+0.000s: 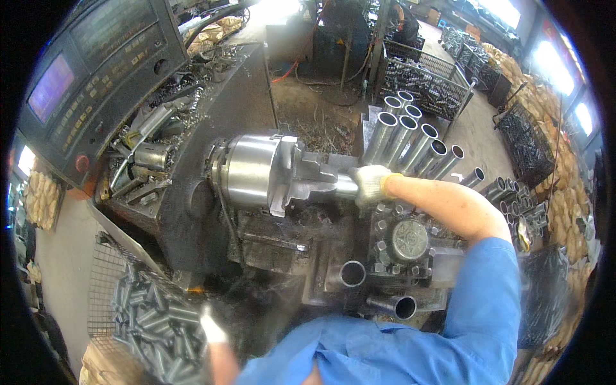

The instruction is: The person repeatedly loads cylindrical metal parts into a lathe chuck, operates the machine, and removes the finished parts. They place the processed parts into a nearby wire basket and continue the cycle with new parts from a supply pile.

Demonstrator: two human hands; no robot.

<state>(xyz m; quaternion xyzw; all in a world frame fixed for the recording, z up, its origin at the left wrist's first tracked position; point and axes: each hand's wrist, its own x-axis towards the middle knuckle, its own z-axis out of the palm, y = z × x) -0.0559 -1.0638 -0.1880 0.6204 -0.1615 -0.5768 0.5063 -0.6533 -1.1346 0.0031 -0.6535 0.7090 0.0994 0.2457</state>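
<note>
My right hand (371, 185), in a whitish work glove with a yellow cuff, grips the end of a shiny steel tube (346, 186). The tube's other end sits among the stepped jaws (315, 178) of a lathe chuck (250, 171). To the lower left is my gloved left hand (213, 327), blurred, beside a wire basket (102, 288) heaped with short metal tubes (156, 317); its finger position is unclear. Below the bolted tool post (409, 239) are an upright tube (352, 274) and a tube lying on its side (403, 307).
Several upright steel tubes (380, 137) stand behind my right hand, with more tubes (515, 195) farther right. A control panel (96, 82) with a lit screen rises at the left. Metal shavings (199, 103) litter the machine. A mesh bin (421, 84) of metal parts stands at the back.
</note>
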